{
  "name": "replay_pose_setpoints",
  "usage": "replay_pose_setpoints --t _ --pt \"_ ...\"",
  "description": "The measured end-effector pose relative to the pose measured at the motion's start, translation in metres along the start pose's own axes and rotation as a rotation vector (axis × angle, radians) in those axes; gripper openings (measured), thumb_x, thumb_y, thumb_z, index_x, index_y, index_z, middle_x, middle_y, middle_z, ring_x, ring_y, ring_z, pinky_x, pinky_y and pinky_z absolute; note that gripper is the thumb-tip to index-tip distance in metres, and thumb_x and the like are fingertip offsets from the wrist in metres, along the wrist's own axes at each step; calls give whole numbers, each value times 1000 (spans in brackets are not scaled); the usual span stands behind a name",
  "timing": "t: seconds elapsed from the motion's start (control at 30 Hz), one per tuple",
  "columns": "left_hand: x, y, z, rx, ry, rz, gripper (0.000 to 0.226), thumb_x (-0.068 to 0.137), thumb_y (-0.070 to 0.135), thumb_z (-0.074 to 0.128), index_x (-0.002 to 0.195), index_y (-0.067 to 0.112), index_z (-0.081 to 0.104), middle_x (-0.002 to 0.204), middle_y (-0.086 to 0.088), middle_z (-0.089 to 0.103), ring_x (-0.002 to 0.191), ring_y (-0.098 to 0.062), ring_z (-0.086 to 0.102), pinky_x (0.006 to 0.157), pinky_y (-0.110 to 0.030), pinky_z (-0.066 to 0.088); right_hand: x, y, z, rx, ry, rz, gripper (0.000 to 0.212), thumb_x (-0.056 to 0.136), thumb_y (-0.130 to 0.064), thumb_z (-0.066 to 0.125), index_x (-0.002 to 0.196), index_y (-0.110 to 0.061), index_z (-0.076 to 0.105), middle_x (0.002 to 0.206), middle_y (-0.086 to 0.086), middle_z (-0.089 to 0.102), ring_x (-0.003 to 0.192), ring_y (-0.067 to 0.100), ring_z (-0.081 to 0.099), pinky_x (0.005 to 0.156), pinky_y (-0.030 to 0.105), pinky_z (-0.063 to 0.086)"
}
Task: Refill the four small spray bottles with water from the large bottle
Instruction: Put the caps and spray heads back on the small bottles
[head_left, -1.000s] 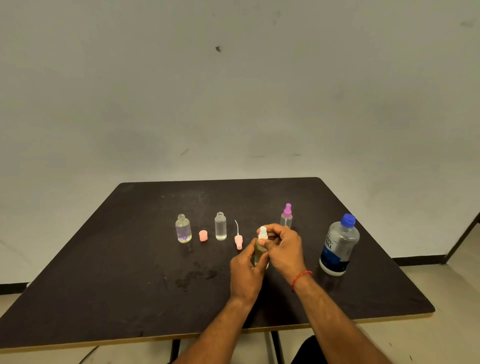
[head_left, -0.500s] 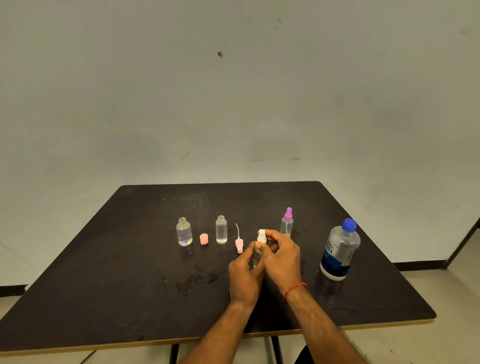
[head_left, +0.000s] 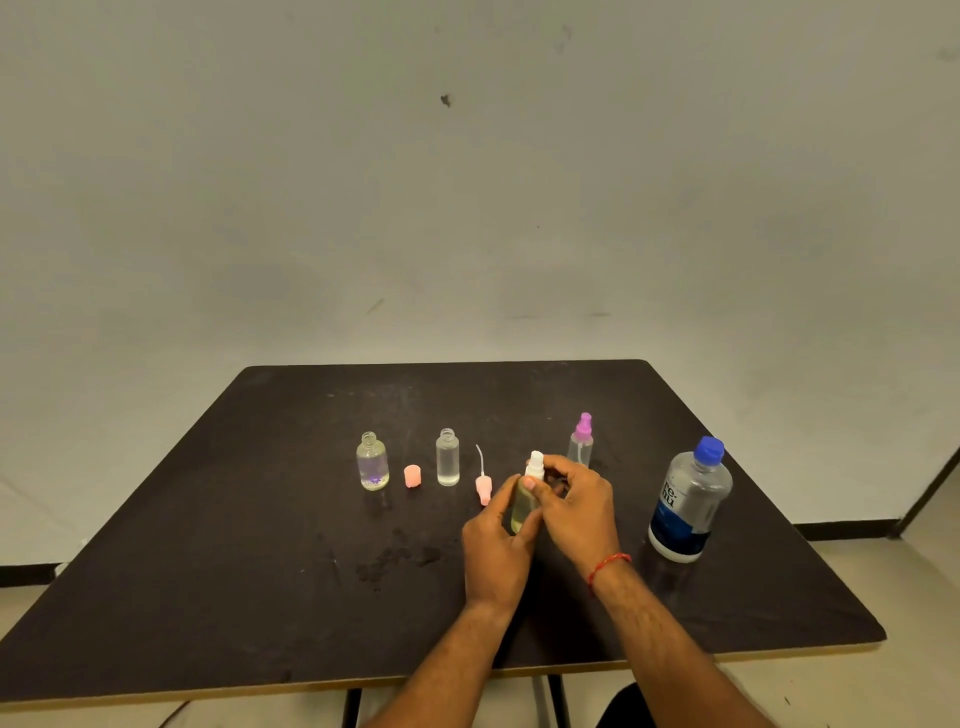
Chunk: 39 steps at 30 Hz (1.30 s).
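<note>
Your left hand (head_left: 496, 545) grips the small spray bottle (head_left: 523, 501); your right hand (head_left: 576, 506) pinches its white sprayer cap (head_left: 535, 464). It looks light and slick, so hold the body firmly.

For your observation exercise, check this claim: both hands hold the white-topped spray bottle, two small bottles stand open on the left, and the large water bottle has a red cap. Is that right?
Not quite. In the head view the large water bottle has a blue cap, not red. The rest stands: left hand and right hand hold the white-topped spray bottle.
</note>
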<state>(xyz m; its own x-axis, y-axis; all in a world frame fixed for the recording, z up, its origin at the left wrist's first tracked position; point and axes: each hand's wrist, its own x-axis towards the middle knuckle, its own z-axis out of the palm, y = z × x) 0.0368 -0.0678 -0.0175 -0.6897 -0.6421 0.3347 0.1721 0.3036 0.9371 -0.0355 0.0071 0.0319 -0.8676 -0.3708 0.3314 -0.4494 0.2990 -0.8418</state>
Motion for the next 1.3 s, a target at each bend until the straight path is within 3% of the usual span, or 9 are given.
replay_pose_setpoints --t 0.13,0.27,0.47,0.63,0.8,1.03,1.3 --pt "3 -3 1 13 42 -14 49 86 19 79 133 25 64 117 23 68 111 12 62 96 -13 51 14 2 -2 42 15 25 28 84 -16 73 112 -20 70 88 -17 66 82 -6 62 66 5 47" --pt "6 -11 2 44 103 -47 46 87 22 79 131 20 66 122 13 70 116 4 63 100 -19 51 32 9 1 39 56 40 30 84 -15 74 113 -14 70 93 -7 69 84 -1 63 70 5 46" --pt "7 -9 1 1 196 -25 25 90 14 75 113 22 73 101 15 74 99 2 68 89 -14 52 56 16 13 22 91 62 34 84 -14 74 117 -11 68 104 2 70 94 11 66 79 10 47" --pt "8 -7 0 -9 217 -13 19 91 11 73 101 28 72 93 16 73 94 0 69 82 -11 51 66 15 25 13 78 54 34 85 -11 72 119 -7 66 105 4 68 95 10 61 93 28 52" --pt "9 -11 1 -7 217 -30 17 92 13 72 99 28 73 93 16 73 93 -1 69 82 -16 54 78 25 36 -20 55 47 37 84 -14 74 120 -9 66 103 4 71 94 13 65 92 35 55" --pt "9 -11 0 18 187 -39 17 93 15 71 101 31 70 95 16 71 95 1 67 82 -13 53 85 25 46 -79 57 17 37 86 -14 71 122 -8 64 108 8 70 93 10 60 87 24 50" --pt "9 -12 -1 -3 209 -17 15 92 13 72 97 27 73 91 15 72 91 -2 68 80 -19 56 79 30 47 -104 71 12 47 85 -17 73 129 -13 59 121 5 66 110 17 61 95 34 53"
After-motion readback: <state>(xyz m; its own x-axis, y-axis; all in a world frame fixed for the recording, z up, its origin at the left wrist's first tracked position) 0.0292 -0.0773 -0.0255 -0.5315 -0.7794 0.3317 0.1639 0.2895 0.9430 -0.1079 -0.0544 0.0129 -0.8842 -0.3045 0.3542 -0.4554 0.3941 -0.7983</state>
